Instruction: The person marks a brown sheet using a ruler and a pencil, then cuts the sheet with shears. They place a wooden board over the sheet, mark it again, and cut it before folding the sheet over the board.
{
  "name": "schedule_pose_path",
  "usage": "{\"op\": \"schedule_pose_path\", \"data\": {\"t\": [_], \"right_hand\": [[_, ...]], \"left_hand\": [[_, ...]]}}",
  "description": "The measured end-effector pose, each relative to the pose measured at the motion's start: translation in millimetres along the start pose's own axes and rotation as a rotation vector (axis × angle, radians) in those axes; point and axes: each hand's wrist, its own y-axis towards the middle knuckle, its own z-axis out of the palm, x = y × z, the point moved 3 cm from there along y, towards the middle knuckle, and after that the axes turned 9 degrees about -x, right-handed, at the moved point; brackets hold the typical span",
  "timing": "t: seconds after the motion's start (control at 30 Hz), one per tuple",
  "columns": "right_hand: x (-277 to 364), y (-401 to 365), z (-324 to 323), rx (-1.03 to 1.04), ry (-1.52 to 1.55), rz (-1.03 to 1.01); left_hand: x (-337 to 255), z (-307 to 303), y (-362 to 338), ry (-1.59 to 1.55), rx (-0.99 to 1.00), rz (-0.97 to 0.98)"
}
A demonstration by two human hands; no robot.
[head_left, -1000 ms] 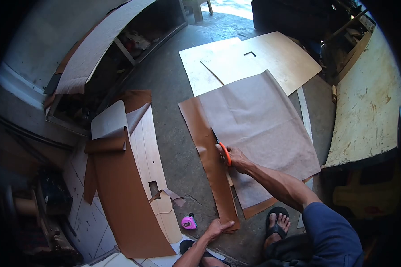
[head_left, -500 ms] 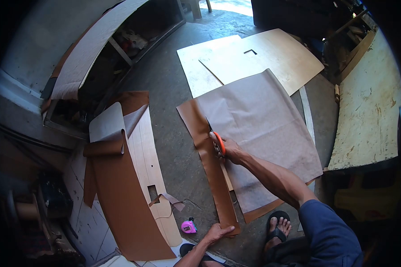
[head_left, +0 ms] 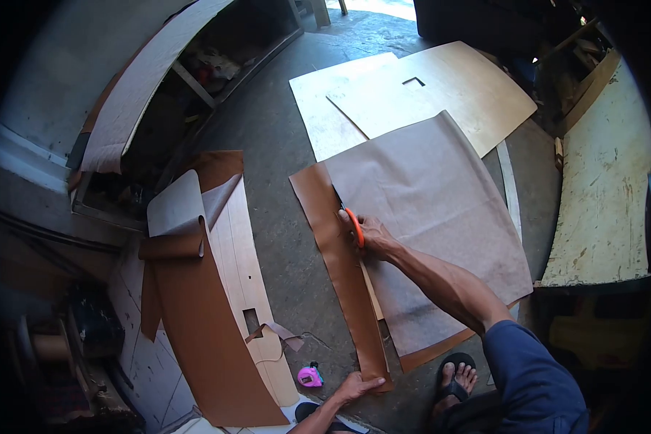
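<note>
My right hand [head_left: 376,237] is closed around orange-handled scissors [head_left: 354,226], whose dark blades sit at the line between a brown leather-like strip [head_left: 346,289] and a large sheet [head_left: 434,217] of the same material. The sheet lies pale backing side up, with a brown edge showing at its lower side. Below the scissors a narrow gap parts strip and sheet; toward the far end they still join. My left hand [head_left: 356,388] pinches the near end of the strip, thumb on top, close to the floor.
A pink tape measure [head_left: 310,376] lies left of the strip. Further left, a brown piece [head_left: 202,340] partly covers a pale wooden panel [head_left: 231,246]. Flat boards [head_left: 448,87] lie beyond the sheet. My sandalled foot [head_left: 456,380] stands near the sheet's lower edge.
The scissors and my right hand have moved slightly forward along the strip's edge. The strip's ripple near the scissors looks flatter. My left hand keeps its hold, and the view has shifted a little.
</note>
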Motion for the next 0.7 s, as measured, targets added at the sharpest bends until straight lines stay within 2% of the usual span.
{"op": "schedule_pose_path", "data": {"t": [0.07, 0.13, 0.27, 0.33, 0.4, 0.47, 0.53, 0.6, 0.7], "right_hand": [[2.7, 1.4, 3.1, 0.017, 0.019, 0.044], [11.7, 8.3, 8.2, 0.074, 0.245, 0.036], [21.1, 33.4, 5.2, 0.042, 0.061, -0.033], [28.2, 28.8, 3.7, 0.036, 0.048, -0.036], [30.2, 33.6, 9.0, 0.033, 0.029, -0.027], [33.3, 51.2, 14.0, 0.057, 0.238, -0.015], [41.7, 65.3, 11.9, 0.045, 0.258, -0.031], [48.6, 81.5, 8.0, -0.028, 0.023, -0.144], [57.7, 77.3, 9.4, -0.038, 0.042, -0.177]], "left_hand": [[-4.2, -1.6, -1.8, 0.034, -0.005, -0.009], [-3.7, 0.6, -5.1, 0.067, 0.003, -0.030], [-4.7, -1.7, -2.6, 0.065, 0.001, -0.016], [-3.4, -5.5, -0.6, 0.097, -0.014, -0.038], [-1.5, -5.7, 0.8, 0.170, -0.008, 0.021], [-9.8, -5.0, -5.3, 0.164, 0.009, -0.035], [-8.0, -3.0, -6.5, 0.175, 0.033, -0.079], [-3.9, -3.8, -2.8, 0.140, -0.026, 0.083], [-1.5, -4.6, -1.6, 0.190, 0.056, 0.055]]}}
